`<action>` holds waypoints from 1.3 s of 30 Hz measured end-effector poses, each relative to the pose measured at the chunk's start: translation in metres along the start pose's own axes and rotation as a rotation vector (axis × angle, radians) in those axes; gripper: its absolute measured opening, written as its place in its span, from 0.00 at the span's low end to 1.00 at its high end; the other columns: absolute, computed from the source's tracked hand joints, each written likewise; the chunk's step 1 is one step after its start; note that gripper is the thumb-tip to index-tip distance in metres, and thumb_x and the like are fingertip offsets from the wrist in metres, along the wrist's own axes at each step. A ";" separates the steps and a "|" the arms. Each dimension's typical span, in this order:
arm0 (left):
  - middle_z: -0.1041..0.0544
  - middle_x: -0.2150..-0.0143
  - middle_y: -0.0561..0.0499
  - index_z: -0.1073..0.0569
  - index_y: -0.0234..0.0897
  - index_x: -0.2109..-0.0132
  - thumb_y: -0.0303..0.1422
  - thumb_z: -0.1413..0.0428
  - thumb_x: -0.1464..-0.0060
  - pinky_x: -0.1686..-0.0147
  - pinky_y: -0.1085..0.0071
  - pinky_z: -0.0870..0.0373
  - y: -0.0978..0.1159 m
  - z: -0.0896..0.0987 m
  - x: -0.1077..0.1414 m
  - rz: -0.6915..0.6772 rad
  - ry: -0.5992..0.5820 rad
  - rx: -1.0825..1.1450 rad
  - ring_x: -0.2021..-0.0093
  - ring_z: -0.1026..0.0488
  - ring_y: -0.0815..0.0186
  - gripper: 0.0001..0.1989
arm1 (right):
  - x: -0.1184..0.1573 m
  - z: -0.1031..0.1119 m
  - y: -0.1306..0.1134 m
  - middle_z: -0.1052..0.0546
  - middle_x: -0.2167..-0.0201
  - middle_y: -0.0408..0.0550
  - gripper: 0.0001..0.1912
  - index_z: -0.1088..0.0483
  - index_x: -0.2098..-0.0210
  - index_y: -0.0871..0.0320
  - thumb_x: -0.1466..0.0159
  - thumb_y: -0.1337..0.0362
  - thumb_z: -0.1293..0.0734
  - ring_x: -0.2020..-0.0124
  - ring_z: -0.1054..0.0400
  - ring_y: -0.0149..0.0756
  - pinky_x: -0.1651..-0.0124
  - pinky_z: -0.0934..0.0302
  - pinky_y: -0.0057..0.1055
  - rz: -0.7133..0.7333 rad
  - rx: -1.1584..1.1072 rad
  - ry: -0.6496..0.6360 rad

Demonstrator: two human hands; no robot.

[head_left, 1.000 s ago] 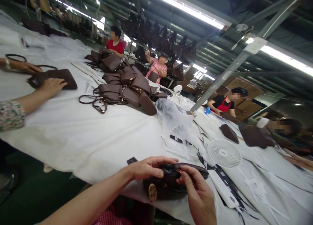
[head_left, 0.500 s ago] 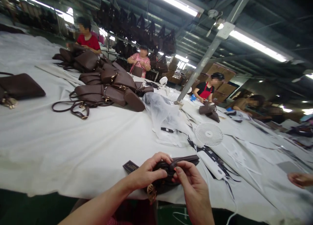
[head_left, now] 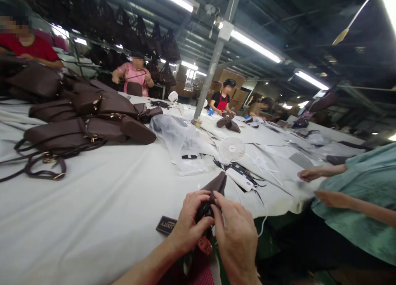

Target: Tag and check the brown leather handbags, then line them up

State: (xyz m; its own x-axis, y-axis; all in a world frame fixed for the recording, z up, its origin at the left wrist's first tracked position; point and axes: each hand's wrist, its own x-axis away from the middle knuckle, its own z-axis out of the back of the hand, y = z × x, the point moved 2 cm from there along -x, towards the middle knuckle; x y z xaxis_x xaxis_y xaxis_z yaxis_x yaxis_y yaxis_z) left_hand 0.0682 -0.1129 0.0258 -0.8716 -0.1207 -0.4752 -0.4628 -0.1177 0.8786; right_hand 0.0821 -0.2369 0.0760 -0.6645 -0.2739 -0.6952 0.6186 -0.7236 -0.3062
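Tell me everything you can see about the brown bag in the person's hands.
The bag is dark brown and looks like smooth leather. It is at the near edge of the white-covered table, one end pointing away from the person. The left hand and right hand hold it, hiding most of its middle. A reddish, ornate charm shows below the fingers; its attachment is hidden.

The white-covered table [head_left: 102,210] bears 1 heap of brown bags [head_left: 105,129], plastic [head_left: 173,134] and a fan [head_left: 232,149].
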 end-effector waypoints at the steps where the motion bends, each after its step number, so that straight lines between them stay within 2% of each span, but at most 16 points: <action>1: 0.32 0.44 0.47 0.30 0.41 0.49 0.20 0.44 0.51 0.40 0.58 0.42 0.000 -0.001 0.000 -0.002 0.003 -0.007 0.42 0.38 0.58 0.22 | -0.002 0.001 0.001 0.21 0.64 0.50 0.15 0.28 0.51 0.56 0.35 0.60 0.38 0.65 0.29 0.41 0.59 0.40 0.37 -0.080 -0.039 -0.027; 4: 0.32 0.45 0.46 0.30 0.41 0.50 0.22 0.43 0.51 0.41 0.57 0.42 0.000 -0.002 0.000 -0.012 0.002 -0.013 0.42 0.38 0.57 0.20 | -0.010 0.002 0.007 0.21 0.68 0.47 0.18 0.31 0.53 0.56 0.41 0.57 0.33 0.67 0.29 0.40 0.64 0.38 0.34 -0.436 -0.350 -0.157; 7: 0.32 0.45 0.46 0.30 0.41 0.51 0.22 0.43 0.51 0.41 0.57 0.42 -0.001 -0.001 0.000 -0.018 0.003 -0.019 0.43 0.39 0.57 0.20 | -0.014 0.000 0.009 0.24 0.72 0.44 0.21 0.33 0.61 0.57 0.50 0.57 0.26 0.73 0.31 0.32 0.72 0.39 0.27 -0.783 -0.902 -0.242; 10: 0.34 0.46 0.46 0.29 0.42 0.50 0.23 0.43 0.52 0.41 0.58 0.42 0.001 0.003 -0.002 -0.013 -0.015 -0.044 0.43 0.39 0.57 0.21 | -0.012 -0.004 0.008 0.32 0.80 0.34 0.25 0.34 0.65 0.58 0.57 0.60 0.21 0.84 0.47 0.19 0.83 0.54 0.17 -1.028 -1.283 -0.286; 12: 0.34 0.47 0.46 0.28 0.41 0.50 0.23 0.43 0.52 0.42 0.59 0.41 0.004 0.003 -0.005 0.002 -0.053 -0.071 0.44 0.38 0.57 0.21 | -0.010 -0.008 0.004 0.40 0.83 0.29 0.25 0.34 0.67 0.59 0.58 0.60 0.20 0.86 0.58 0.15 0.85 0.62 0.15 -1.089 -1.392 -0.331; 15: 0.34 0.47 0.45 0.26 0.40 0.52 0.24 0.43 0.50 0.42 0.60 0.40 0.010 -0.002 -0.008 0.024 -0.118 -0.119 0.45 0.38 0.57 0.17 | -0.010 -0.009 0.000 0.42 0.84 0.29 0.24 0.34 0.68 0.59 0.56 0.57 0.20 0.86 0.60 0.15 0.85 0.64 0.15 -1.046 -1.359 -0.299; 18: 0.36 0.44 0.45 0.25 0.40 0.52 0.26 0.41 0.49 0.40 0.60 0.44 0.011 -0.009 -0.010 0.017 -0.140 -0.121 0.42 0.41 0.56 0.15 | -0.011 -0.002 0.006 0.34 0.82 0.34 0.24 0.33 0.67 0.58 0.55 0.53 0.21 0.85 0.50 0.18 0.83 0.53 0.17 -0.913 -1.181 -0.266; 20: 0.38 0.42 0.46 0.26 0.43 0.49 0.26 0.40 0.49 0.39 0.60 0.46 0.008 -0.010 -0.010 0.003 -0.146 -0.086 0.40 0.43 0.56 0.19 | -0.010 0.006 0.018 0.31 0.81 0.38 0.23 0.32 0.65 0.58 0.51 0.50 0.25 0.81 0.42 0.24 0.78 0.43 0.22 -0.807 -1.023 -0.282; 23: 0.39 0.40 0.47 0.28 0.45 0.46 0.26 0.38 0.52 0.38 0.58 0.47 0.000 -0.009 -0.013 -0.027 -0.134 0.031 0.38 0.44 0.55 0.24 | -0.006 0.015 0.041 0.27 0.78 0.43 0.22 0.30 0.60 0.58 0.44 0.47 0.30 0.76 0.35 0.32 0.73 0.39 0.27 -0.694 -0.700 -0.243; 25: 0.39 0.40 0.47 0.26 0.44 0.50 0.26 0.37 0.53 0.38 0.58 0.47 -0.004 -0.007 -0.015 -0.042 -0.147 0.107 0.37 0.44 0.55 0.22 | -0.003 0.014 0.053 0.25 0.74 0.45 0.24 0.30 0.54 0.57 0.42 0.47 0.33 0.76 0.33 0.34 0.76 0.40 0.28 -0.651 -0.589 -0.298; 28: 0.38 0.40 0.48 0.24 0.42 0.56 0.26 0.36 0.55 0.38 0.59 0.47 -0.005 -0.006 -0.019 -0.030 -0.199 0.135 0.38 0.43 0.54 0.17 | -0.003 0.004 0.060 0.25 0.71 0.46 0.26 0.34 0.48 0.57 0.40 0.47 0.36 0.78 0.35 0.32 0.79 0.41 0.28 -0.594 -0.629 -0.429; 33: 0.36 0.42 0.47 0.26 0.39 0.62 0.26 0.37 0.55 0.39 0.60 0.47 0.003 -0.004 -0.023 0.014 -0.217 0.066 0.39 0.42 0.55 0.11 | -0.018 0.000 0.059 0.29 0.73 0.42 0.16 0.34 0.58 0.56 0.39 0.52 0.37 0.75 0.34 0.32 0.77 0.39 0.27 -0.486 -0.714 -0.606; 36: 0.35 0.42 0.46 0.28 0.38 0.63 0.26 0.39 0.53 0.40 0.59 0.46 0.007 -0.004 -0.022 0.023 -0.189 0.006 0.40 0.41 0.55 0.09 | -0.033 0.007 0.056 0.32 0.78 0.39 0.08 0.34 0.66 0.55 0.38 0.57 0.40 0.79 0.38 0.29 0.77 0.41 0.26 -0.361 -0.541 -0.683; 39: 0.33 0.42 0.46 0.29 0.38 0.61 0.27 0.41 0.51 0.40 0.58 0.46 0.008 -0.007 -0.019 0.001 -0.160 -0.073 0.40 0.40 0.55 0.09 | -0.045 0.012 0.053 0.33 0.78 0.39 0.07 0.36 0.71 0.55 0.37 0.62 0.42 0.79 0.38 0.29 0.77 0.43 0.25 -0.190 -0.370 -0.737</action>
State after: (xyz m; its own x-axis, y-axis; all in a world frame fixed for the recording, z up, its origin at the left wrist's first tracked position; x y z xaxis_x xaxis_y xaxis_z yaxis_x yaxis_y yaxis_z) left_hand 0.0824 -0.1182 0.0412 -0.8893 0.0372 -0.4559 -0.4542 -0.1901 0.8704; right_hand 0.1396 -0.2706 0.0992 -0.7954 -0.6042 -0.0479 0.4806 -0.5806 -0.6572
